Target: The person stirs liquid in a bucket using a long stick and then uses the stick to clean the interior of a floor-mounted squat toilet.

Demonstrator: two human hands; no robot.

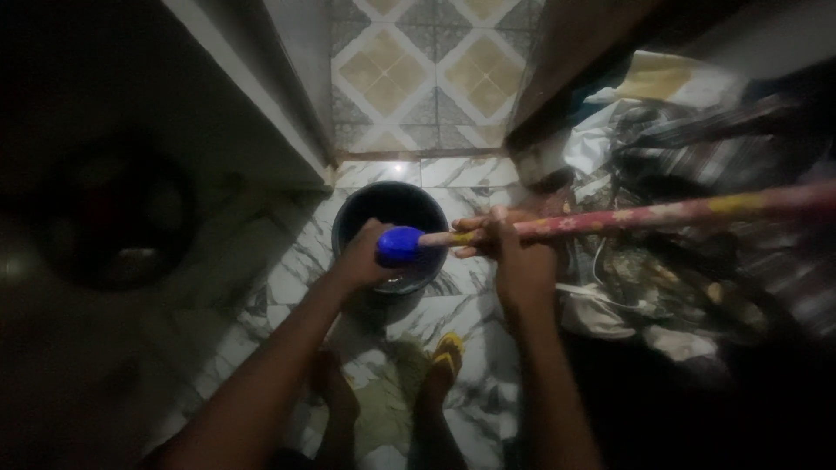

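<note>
My left hand (364, 258) grips the blue plastic end piece (401, 245) of a long stick. My right hand (505, 244) is closed around the stick's patterned pink and yellow shaft (662, 211), which runs off to the right, nearly level. Both hands hold it over a dark round bucket (366, 204) standing on the marble floor. The bucket's inside is too dark to make out. My feet show below, the right one in a yellow sandal (448, 355).
A pile of cloth and bags (662, 165) fills the right side. A white wall edge (261, 104) runs along the left, with a dark round object (113, 218) beside it. Patterned tiles (427, 70) lie beyond a doorway threshold.
</note>
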